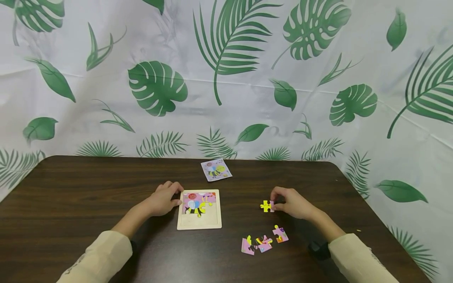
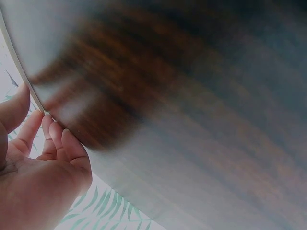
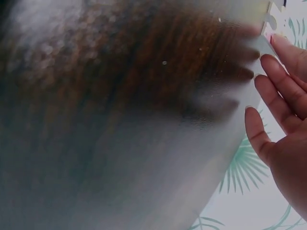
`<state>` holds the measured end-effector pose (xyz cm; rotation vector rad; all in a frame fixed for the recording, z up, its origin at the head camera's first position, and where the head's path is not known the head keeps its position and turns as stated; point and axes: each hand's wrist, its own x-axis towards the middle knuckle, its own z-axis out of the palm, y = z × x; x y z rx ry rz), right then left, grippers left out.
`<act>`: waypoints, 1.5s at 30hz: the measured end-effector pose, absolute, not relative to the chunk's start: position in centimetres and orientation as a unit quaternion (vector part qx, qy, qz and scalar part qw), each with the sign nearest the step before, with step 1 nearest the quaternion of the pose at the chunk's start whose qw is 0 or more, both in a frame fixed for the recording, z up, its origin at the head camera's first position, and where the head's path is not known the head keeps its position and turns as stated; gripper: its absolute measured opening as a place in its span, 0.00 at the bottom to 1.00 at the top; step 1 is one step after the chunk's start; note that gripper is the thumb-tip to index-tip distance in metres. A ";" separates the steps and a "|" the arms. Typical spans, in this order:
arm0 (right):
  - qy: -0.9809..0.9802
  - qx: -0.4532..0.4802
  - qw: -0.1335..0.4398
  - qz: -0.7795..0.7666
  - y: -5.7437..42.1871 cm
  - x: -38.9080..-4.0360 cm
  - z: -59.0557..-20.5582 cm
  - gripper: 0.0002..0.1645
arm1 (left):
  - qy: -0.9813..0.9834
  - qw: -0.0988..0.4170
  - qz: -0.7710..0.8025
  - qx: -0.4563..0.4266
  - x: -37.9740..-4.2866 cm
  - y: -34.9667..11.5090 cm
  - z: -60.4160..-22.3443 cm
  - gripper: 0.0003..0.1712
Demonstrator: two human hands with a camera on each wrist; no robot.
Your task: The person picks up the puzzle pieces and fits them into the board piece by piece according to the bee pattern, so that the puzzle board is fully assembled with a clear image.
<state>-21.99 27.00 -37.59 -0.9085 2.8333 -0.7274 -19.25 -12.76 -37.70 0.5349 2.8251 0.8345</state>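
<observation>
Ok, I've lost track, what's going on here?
A person is at a bee jigsaw. Their left hand touches the left edge of the wooden tray, whose upper part holds fitted pieces. Their right hand pinches a yellow-and-pink piece outside it. Three loose pieces lie nearer the person; a picture card lies beyond the tray.

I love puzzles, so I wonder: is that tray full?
Only partly: pieces fill the far part of the tray, while its bare floor shows nearer.

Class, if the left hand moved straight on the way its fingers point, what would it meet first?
Probably the wooden tray: the left hand is at its left edge, though depth is unclear.
</observation>
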 end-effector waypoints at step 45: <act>0.894 -0.302 0.100 -0.315 22.3 -23.1 -35.1 0.06 | 0.941 0.078 0.277 0.179 -19.5 -12.8 -37.8 0.14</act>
